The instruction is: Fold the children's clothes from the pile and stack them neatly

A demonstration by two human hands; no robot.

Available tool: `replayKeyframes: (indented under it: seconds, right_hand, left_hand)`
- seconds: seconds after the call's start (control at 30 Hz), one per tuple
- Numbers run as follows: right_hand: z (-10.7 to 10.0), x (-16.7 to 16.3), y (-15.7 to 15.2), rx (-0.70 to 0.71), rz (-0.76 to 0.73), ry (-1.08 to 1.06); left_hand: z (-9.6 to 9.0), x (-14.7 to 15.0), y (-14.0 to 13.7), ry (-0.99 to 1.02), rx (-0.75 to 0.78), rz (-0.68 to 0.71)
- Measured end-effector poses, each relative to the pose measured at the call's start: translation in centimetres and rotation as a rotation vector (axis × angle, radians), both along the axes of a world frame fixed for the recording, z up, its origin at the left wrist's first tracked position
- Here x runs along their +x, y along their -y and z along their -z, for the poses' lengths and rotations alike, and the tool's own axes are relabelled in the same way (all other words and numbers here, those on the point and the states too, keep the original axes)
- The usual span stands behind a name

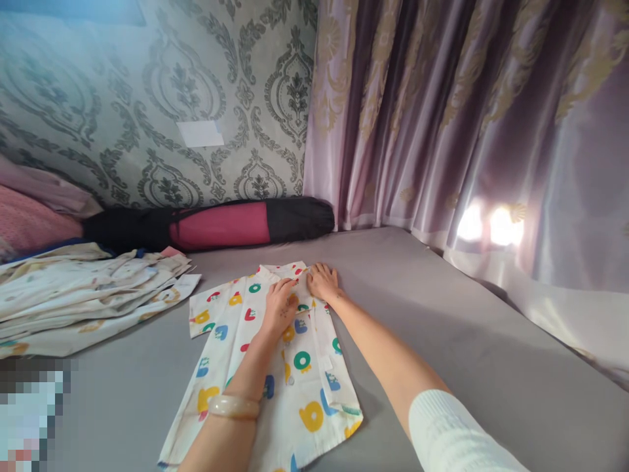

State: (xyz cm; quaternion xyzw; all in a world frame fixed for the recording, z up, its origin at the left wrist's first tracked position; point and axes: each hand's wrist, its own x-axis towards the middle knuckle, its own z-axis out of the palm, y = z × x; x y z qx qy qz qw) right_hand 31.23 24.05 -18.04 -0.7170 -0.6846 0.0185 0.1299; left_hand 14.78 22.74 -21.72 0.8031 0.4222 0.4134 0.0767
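A short-sleeved white shirt (pixel 246 357) printed with bright letters lies spread on the grey bed, collar toward the wall. Its left sleeve sticks out flat, while the right side is folded inward over the front. My left hand (pixel 281 307), a pale bangle (pixel 234 406) on its wrist, rests on the upper chest with fingers curved over the fabric. At the right shoulder edge, just beside the collar, my right hand (pixel 323 283) presses down with its fingers spread. Part of the shirt is hidden beneath my left forearm.
Several folded garments (pixel 98 288) are stacked on the left of the grey bedsheet (pixel 417 314). A long black and crimson bag (pixel 221 224) lies along the patterned wall. Shiny purple curtains (pixel 442 118) hang down the right side. Pink fabric (pixel 34 210) sits at far left.
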Motion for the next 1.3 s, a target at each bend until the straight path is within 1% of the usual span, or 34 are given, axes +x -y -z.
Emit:
replayKeyframes:
  seconds: [0.13,0.33,0.47,0.7,0.8,0.87,0.93,1.0,1.07,1.1,1.17,1.3]
  right_hand:
    - [0.1,0.4,-0.2,0.013,0.008,-0.008]
    - [-0.1,1.3,-0.7,-0.017,0.005,-0.028]
    - [-0.3,1.8,-0.9,-0.049,0.004,-0.043]
    - [-0.1,2.6,-1.4,-0.088,-0.017,-0.067]
    - [-0.2,2.7,-1.5,-0.098,-0.021,-0.08]
    - [-0.5,2.8,-1.5,-0.109,-0.025,-0.09]
    - [-1.0,2.6,-1.5,-0.116,-0.021,-0.1]
    - [-1.6,2.0,-1.4,-0.107,-0.006,-0.101]
    - [-1.9,0.8,-0.9,-0.077,-0.007,-0.097]
    - [-1.9,0.0,-0.5,-0.065,-0.02,-0.097]
    - [-1.6,-1.7,0.3,-0.056,-0.061,-0.097]
    - [-0.1,-4.1,1.7,-0.046,-0.056,-0.063]
  left_hand:
    - [-0.6,0.4,0.6,0.004,-0.043,0.027]
    - [-1.6,0.8,1.5,-0.057,-0.167,0.117]
    - [-2.2,1.2,2.0,-0.097,-0.17,0.118]
    - [-3.0,1.7,2.9,-0.136,-0.159,0.188]
    - [-3.5,1.7,3.1,-0.131,-0.194,0.248]
    - [-3.8,1.7,3.0,-0.07,-0.237,0.256]
    - [-3.8,1.4,2.7,0.071,-0.277,0.173]
    - [-3.6,0.9,2.1,0.243,-0.292,0.002]
    - [-3.1,0.3,1.4,0.347,-0.282,-0.169]
    - [-2.8,-0.1,1.1,0.364,-0.273,-0.234]
    - [-2.3,-0.6,0.7,0.35,-0.254,-0.308]
    - [-1.7,-1.0,0.6,0.286,-0.235,-0.337]
